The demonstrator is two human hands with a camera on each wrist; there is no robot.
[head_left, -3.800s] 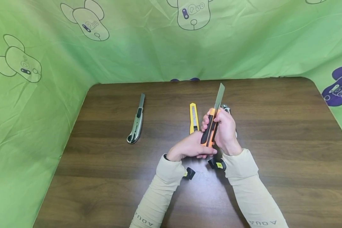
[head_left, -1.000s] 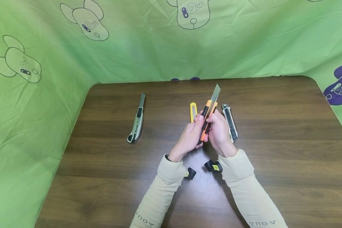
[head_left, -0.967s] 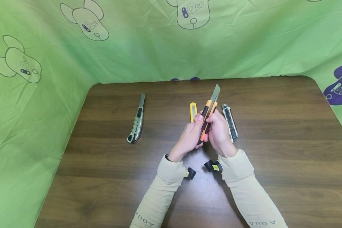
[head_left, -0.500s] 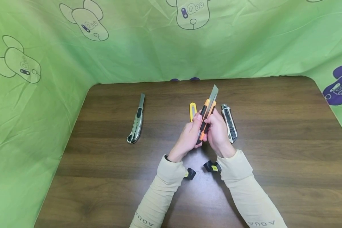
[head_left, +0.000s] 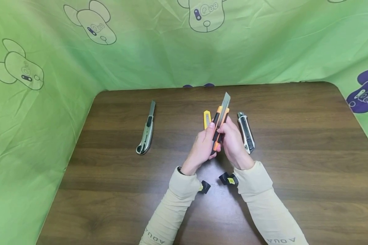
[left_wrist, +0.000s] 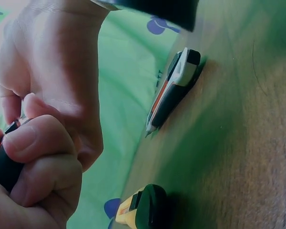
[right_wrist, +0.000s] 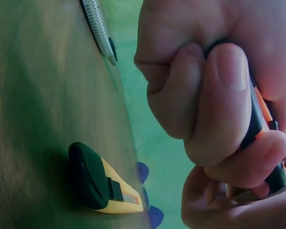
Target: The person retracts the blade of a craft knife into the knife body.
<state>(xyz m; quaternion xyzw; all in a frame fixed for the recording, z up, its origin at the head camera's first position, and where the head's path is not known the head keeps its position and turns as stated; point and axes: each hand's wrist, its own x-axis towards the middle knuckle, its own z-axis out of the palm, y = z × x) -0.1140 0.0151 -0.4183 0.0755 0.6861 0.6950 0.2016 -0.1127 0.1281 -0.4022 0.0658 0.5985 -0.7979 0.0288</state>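
Note:
Both hands hold one orange and black utility knife point(head_left: 219, 117) above the middle of the table, its blade point(head_left: 226, 99) out and pointing away. My left hand point(head_left: 201, 147) grips the handle from the left, thumb along its side. The right hand point(head_left: 234, 144) grips it from the right, its thumb lying on the face of the handle. Curled fingers hide much of the grip in both wrist views. Just beyond the left hand lies a yellow utility knife point(head_left: 207, 118), its lower part hidden in the head view; its dark end shows in the right wrist view.
Right of the hands lies a white and black utility knife point(head_left: 246, 132). Further left, a silver utility knife point(head_left: 146, 132) rests with its blade out. Green printed cloth point(head_left: 153, 58) hangs around the back and sides of the brown wooden table point(head_left: 110, 170).
The left hand has shifted up from the handle's base to its side. Less of the blade shows than 3.8 s ago. Both hands and the utility knife have drifted slightly left.

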